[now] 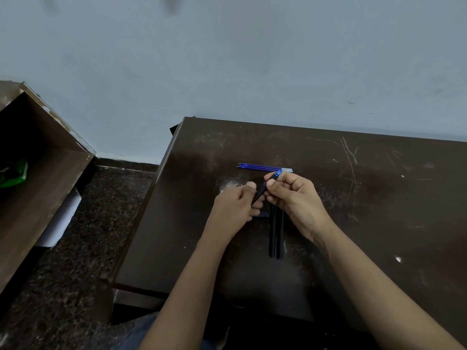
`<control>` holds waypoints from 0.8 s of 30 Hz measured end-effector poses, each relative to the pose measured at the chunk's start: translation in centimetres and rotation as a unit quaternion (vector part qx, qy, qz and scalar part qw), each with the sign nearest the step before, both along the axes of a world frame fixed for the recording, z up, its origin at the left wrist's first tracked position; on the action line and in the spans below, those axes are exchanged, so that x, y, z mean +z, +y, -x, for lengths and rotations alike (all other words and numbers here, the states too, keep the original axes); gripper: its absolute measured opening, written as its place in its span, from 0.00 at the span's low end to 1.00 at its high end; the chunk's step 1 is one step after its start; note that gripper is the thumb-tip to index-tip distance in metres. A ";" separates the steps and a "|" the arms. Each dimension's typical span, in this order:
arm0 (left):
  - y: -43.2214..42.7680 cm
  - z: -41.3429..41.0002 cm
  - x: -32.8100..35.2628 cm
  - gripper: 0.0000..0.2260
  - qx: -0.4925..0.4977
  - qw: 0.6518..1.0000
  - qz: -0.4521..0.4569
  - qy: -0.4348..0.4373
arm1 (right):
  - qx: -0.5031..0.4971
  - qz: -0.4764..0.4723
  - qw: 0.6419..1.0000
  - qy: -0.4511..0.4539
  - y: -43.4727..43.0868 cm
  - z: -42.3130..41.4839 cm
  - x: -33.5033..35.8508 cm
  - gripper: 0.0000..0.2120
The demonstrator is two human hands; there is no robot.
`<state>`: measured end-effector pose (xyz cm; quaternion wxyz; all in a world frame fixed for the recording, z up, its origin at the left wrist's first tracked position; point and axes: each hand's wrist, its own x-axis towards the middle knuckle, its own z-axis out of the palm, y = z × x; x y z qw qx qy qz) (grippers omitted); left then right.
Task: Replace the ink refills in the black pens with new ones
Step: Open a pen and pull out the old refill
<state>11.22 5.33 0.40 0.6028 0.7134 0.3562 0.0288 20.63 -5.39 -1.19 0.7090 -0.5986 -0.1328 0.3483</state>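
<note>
A black pen (260,191) with a blue tip end (278,173) is held slanted above the dark table (379,198), between both hands. My left hand (235,205) grips its lower end and my right hand (293,195) pinches its upper part near the blue end. Three blue refills (262,168) lie side by side on the table just beyond my hands. Two black pens (276,233) lie parallel on the table under my right hand, running toward me. A small dark pen part (261,214) lies beside my left fingers.
The table's left edge (151,198) drops to a speckled dark floor (88,223). An open brown wooden cabinet (38,185) with a green packet (14,173) stands at the left. A pale wall (252,72) rises behind the table.
</note>
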 end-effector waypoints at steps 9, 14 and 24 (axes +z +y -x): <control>0.2 0.2 -0.2 0.11 -0.007 0.999 -0.046 -0.020 | 0.003 0.028 0.999 -0.039 -0.2 0.0 -0.1 0.07; -0.2 0.0 -0.1 0.15 -0.015 1.000 -0.011 -0.006 | -0.001 0.027 0.999 -0.033 -0.3 0.0 0.0 0.07; -0.5 0.0 0.1 0.16 -0.049 0.998 0.023 0.012 | -0.008 0.042 0.998 -0.037 -0.2 0.0 0.1 0.05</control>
